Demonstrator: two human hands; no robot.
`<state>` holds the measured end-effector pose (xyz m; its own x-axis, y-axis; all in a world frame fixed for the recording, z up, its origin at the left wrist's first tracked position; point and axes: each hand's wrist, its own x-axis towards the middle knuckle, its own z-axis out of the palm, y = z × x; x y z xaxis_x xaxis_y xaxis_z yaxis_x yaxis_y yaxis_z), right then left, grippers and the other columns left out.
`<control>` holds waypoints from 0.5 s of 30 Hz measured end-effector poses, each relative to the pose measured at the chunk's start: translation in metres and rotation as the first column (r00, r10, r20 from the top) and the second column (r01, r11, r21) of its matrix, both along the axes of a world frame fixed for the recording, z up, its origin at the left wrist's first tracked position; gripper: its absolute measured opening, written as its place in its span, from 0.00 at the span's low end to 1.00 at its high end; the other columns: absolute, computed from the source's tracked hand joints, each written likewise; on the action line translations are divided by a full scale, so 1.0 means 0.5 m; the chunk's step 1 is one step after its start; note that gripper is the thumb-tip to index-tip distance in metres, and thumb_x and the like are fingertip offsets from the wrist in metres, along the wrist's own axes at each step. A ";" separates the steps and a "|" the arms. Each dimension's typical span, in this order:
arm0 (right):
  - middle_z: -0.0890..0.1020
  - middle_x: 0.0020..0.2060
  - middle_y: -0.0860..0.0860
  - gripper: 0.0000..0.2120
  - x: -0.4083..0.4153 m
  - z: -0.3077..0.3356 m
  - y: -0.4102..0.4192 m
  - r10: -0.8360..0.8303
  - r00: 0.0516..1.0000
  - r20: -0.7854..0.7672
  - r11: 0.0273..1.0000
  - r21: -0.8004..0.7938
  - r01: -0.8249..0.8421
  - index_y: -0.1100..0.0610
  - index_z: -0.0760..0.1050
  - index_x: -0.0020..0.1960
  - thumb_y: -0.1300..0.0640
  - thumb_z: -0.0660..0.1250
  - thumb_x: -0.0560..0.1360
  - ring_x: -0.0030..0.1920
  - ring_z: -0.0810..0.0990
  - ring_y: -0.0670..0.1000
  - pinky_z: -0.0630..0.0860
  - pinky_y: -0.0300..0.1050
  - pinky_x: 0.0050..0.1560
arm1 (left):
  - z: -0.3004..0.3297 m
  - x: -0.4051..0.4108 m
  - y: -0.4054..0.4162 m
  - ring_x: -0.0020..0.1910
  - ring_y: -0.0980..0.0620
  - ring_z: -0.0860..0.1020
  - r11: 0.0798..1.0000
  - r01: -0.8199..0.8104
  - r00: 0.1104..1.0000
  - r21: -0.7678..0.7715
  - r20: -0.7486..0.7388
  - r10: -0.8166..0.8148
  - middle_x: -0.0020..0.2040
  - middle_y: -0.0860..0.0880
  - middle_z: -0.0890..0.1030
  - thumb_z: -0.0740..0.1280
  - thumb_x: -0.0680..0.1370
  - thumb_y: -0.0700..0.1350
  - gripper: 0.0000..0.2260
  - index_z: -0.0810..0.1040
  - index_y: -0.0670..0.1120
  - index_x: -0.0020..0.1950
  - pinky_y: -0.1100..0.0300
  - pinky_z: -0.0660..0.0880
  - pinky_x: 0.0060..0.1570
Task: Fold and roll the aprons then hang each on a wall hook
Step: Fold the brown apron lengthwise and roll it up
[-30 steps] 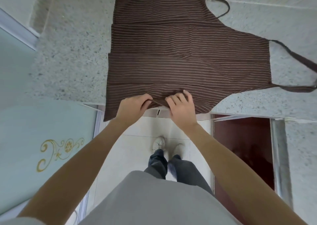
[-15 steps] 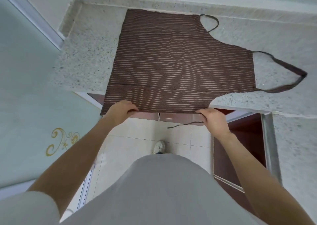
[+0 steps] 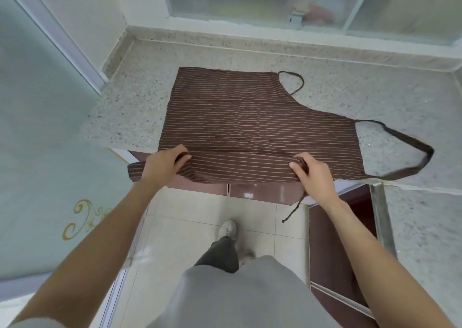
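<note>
Your left hand point(image 3: 163, 164) curls over the near edge of the apron point(image 3: 245, 125), its fingers point(image 3: 180, 150) closed around a bunched fold of the brown striped cloth. Your right hand point(image 3: 313, 175) does the same further along that edge, fingers point(image 3: 297, 164) pinched on the cloth. Between your hands the near strip is turned up into a shallow fold, and its left end juts past your left hand, off the bench point(image 3: 130, 117) edge. A waist tie point(image 3: 292, 209) dangles below your right wrist, over the tiled floor point(image 3: 200, 210). The rest of the apron lies flat on the speckled bench, with bare stone to its left, right and behind. The neck strap point(image 3: 410, 147) loops out on the right; a second tie point(image 3: 297, 81) curls at the far corner. Beyond is a frosted window point(image 3: 250, 0).
</note>
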<state>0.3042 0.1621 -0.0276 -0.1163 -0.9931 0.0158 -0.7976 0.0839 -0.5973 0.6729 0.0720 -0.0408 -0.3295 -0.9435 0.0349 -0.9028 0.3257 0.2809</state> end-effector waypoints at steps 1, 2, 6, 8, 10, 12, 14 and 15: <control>0.79 0.37 0.50 0.11 -0.006 0.009 -0.022 -0.018 1.000 -0.003 1.000 -0.019 0.018 0.59 0.75 0.55 0.53 0.64 0.78 0.37 0.75 0.49 0.63 0.38 0.38 | 0.011 -0.008 -0.022 0.35 0.45 0.80 1.000 0.009 1.000 -0.027 -0.015 -0.010 0.38 0.48 0.81 0.60 0.79 0.54 0.11 0.76 0.48 0.51 0.58 0.71 0.32; 0.79 0.37 0.51 0.11 -0.013 0.018 -0.048 -0.037 0.999 0.000 0.998 -0.042 0.037 0.60 0.75 0.55 0.53 0.64 0.78 0.37 0.75 0.50 0.63 0.39 0.38 | 0.023 -0.018 -0.046 0.35 0.45 0.80 0.998 0.016 0.999 -0.053 -0.028 -0.017 0.38 0.48 0.82 0.61 0.78 0.55 0.11 0.76 0.48 0.51 0.58 0.72 0.32; 0.82 0.40 0.55 0.12 -0.036 0.044 -0.180 -0.100 0.995 0.006 0.990 -0.103 0.100 0.59 0.74 0.55 0.52 0.61 0.79 0.41 0.79 0.56 0.67 0.44 0.40 | 0.057 -0.052 -0.167 0.34 0.45 0.80 0.994 -0.008 1.000 -0.113 -0.010 0.007 0.38 0.47 0.82 0.60 0.79 0.55 0.11 0.73 0.49 0.53 0.54 0.76 0.33; 0.82 0.41 0.57 0.14 -0.047 0.050 -0.255 -0.118 0.993 -0.007 0.986 -0.117 0.117 0.60 0.74 0.57 0.51 0.60 0.80 0.42 0.79 0.58 0.67 0.44 0.39 | 0.062 -0.069 -0.235 0.34 0.45 0.80 0.990 -0.017 1.000 -0.139 0.000 0.017 0.40 0.47 0.82 0.58 0.80 0.54 0.11 0.71 0.48 0.55 0.54 0.76 0.32; 0.82 0.40 0.59 0.14 -0.059 0.057 -0.334 -0.134 0.991 -0.025 0.982 -0.134 0.130 0.61 0.73 0.57 0.51 0.59 0.80 0.41 0.79 0.60 0.66 0.44 0.39 | 0.063 -0.084 -0.312 0.35 0.44 0.80 0.988 -0.025 1.000 -0.150 -0.010 0.024 0.42 0.47 0.83 0.57 0.80 0.53 0.11 0.70 0.47 0.56 0.53 0.76 0.33; 0.82 0.40 0.60 0.15 -0.068 0.064 -0.411 -0.166 0.986 -0.031 0.978 -0.137 0.161 0.62 0.74 0.56 0.51 0.60 0.80 0.41 0.79 0.60 0.67 0.45 0.38 | 0.065 -0.098 -0.384 0.35 0.45 0.80 0.989 -0.020 1.000 -0.148 -0.007 0.019 0.43 0.47 0.83 0.57 0.80 0.52 0.11 0.70 0.47 0.56 0.53 0.76 0.34; 0.82 0.41 0.60 0.16 -0.077 0.070 -0.483 -0.180 0.983 -0.034 0.977 -0.119 0.175 0.62 0.74 0.56 0.50 0.60 0.80 0.41 0.79 0.60 0.70 0.46 0.39 | 0.070 -0.106 -0.456 0.35 0.45 0.79 0.989 -0.008 1.000 -0.148 -0.004 0.007 0.43 0.47 0.83 0.58 0.80 0.52 0.11 0.72 0.47 0.56 0.54 0.75 0.34; 0.82 0.41 0.60 0.16 -0.091 0.076 -0.532 -0.196 0.980 -0.033 0.976 -0.105 0.192 0.62 0.74 0.56 0.50 0.60 0.79 0.41 0.79 0.59 0.72 0.47 0.40 | 0.073 -0.119 -0.511 0.36 0.45 0.79 0.990 0.004 1.000 -0.143 -0.004 -0.004 0.43 0.47 0.83 0.59 0.80 0.52 0.10 0.72 0.47 0.56 0.55 0.74 0.33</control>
